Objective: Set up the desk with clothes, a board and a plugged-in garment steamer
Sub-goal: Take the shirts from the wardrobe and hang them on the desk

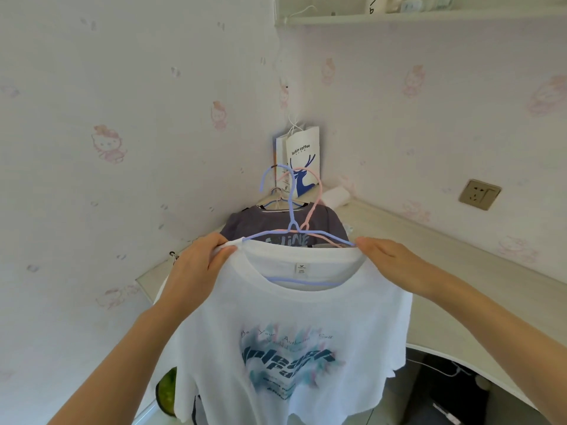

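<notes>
I hold up a white T-shirt [294, 305] with a teal print, hung on a blue wire hanger [276, 182] with a pink hanger [319, 191] beside it. My left hand [199, 259] grips the shirt's left shoulder. At the right shoulder, my right hand [383, 256] pinches shirt and hanger end together. Behind it a grey T-shirt [260, 222] on another hanger lies on the corner desk [399, 240]. No board or steamer is in view.
A white paper coffee bag [303, 157] stands in the desk's corner, with a white roll [336, 194] beside it. A wall socket [479, 194] sits on the right wall. A shelf [399, 16] runs overhead. A watermelon [167, 391] and a white cable [435, 368] lie low down.
</notes>
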Tool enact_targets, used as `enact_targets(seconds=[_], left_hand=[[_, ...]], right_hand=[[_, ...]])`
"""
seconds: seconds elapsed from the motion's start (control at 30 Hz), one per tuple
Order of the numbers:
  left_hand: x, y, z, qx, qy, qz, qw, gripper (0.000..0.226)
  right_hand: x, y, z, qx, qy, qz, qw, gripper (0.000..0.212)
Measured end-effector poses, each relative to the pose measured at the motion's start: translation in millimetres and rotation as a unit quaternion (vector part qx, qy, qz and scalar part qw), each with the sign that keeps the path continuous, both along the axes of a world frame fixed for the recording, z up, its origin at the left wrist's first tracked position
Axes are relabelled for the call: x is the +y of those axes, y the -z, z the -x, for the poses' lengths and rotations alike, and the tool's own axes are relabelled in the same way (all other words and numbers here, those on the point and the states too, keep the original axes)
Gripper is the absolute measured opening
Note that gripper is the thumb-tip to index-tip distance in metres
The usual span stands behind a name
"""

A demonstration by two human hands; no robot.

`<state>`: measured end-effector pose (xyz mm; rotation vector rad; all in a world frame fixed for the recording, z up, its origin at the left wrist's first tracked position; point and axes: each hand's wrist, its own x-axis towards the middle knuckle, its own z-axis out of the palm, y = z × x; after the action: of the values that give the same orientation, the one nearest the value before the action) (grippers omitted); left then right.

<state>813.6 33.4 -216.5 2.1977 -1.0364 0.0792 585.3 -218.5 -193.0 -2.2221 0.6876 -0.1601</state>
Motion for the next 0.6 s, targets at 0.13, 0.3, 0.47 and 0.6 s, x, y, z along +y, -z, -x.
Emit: enact_targets(seconds=[0.13,0.3,0.47,0.6], left_hand=[[-19,-3,-5,0.004,-0.004,-0.03,1.0,0.024],[-39,-9,-12,-0.021,-0.007,-0.061,0.998,0.025],[-56,-19,-25,-0.063,-0.028,-0.071,0.995,0.015],[-74,-30,-32,-0.075,-0.064,-0.045,0.994,0.015]], right_hand=[[-26,3,-13,0.051,-0.04,-0.038,0.997,0.065],[-47,3,-24,0.049,-0.066,-0.084,0.993,0.05],[-60,-7,-36,-0.014,-0.076,0.026,0.997,0.033],[-74,-13,-45,-0.092,-0.083,0.109,0.986,0.02]])
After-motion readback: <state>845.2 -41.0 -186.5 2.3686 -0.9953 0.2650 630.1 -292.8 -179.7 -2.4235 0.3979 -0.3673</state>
